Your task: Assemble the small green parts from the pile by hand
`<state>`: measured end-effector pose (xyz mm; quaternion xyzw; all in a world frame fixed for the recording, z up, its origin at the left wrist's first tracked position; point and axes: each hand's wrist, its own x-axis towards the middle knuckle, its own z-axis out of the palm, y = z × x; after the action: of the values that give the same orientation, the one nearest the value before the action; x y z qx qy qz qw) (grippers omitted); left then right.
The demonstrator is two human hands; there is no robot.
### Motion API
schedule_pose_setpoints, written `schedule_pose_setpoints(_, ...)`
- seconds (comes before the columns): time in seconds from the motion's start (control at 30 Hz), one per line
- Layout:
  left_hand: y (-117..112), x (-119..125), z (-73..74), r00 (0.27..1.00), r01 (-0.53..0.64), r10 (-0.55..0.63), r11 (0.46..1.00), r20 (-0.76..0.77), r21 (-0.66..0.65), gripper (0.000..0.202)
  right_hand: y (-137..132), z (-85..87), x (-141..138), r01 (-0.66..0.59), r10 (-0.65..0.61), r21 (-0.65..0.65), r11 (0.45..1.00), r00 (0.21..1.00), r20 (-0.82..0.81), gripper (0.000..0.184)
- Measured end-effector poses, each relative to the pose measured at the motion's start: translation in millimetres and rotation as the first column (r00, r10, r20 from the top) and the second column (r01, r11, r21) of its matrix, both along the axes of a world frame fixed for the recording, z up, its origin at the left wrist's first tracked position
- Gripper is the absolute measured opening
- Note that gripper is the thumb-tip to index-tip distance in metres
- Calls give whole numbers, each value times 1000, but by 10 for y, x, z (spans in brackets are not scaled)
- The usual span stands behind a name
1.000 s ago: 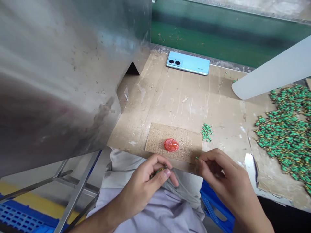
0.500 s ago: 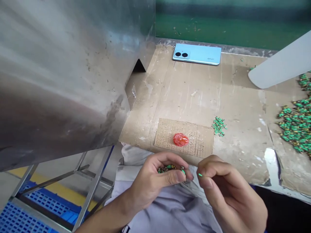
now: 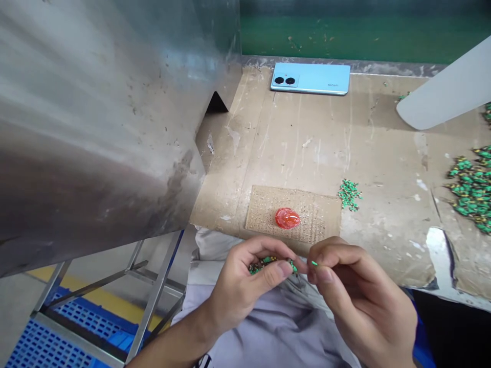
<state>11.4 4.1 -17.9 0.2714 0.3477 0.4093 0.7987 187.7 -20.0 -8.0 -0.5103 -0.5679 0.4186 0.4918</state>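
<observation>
Curled round a clump of small green-and-dark pieces [image 3: 264, 263] is my left hand [image 3: 249, 286], its thumb laid over them near the fingertips. My right hand [image 3: 356, 291] pinches one tiny bright green piece [image 3: 315, 263] between thumb and forefinger, right beside the left fingertips. Just beyond both hands, a glossy red-orange blob [image 3: 287, 218] sits on a rectangle of cardboard [image 3: 261, 214] at the table's near edge. A small heap of green pieces [image 3: 349, 194] lies at the cardboard's right corner.
A large pile of green-and-dark pieces [image 3: 475, 189] is at the right. A light blue phone [image 3: 310, 79] lies at the back. A white tube [image 3: 445, 94] slants in from the right. A big metal panel [image 3: 103, 128] walls off the left.
My right hand has come closer to my left, still pinching the green piece. The view has shifted slightly; the blob and heaps on the table stay put.
</observation>
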Motion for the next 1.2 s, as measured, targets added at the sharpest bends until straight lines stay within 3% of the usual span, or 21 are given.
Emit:
schedule_pose_setpoints(0.33, -9, -18, -28, 981, -3, 37, 984, -192, 177, 11, 11, 6, 25, -105, 106, -13, 994, 988, 112, 11)
schedule_pose_setpoints(0.5, 7, -12, -23, 979, 13, 42, 963, -200, 269, 7, 13, 26, 33, -123, 127, -44, 991, 983, 130, 11)
schedule_pose_setpoints(0.87, 25, -2, -8, 962, 15, 75, 945, -262, 325, 3, 84, 118, 75, -153, 158, -39, 987, 968, 194, 12)
schedule_pose_setpoints(1.2, 20, 15, -15, 942, 15, 105, 936, -319, 352, 19, 107, 225, 133, -233, 243, -67, 970, 942, 232, 10)
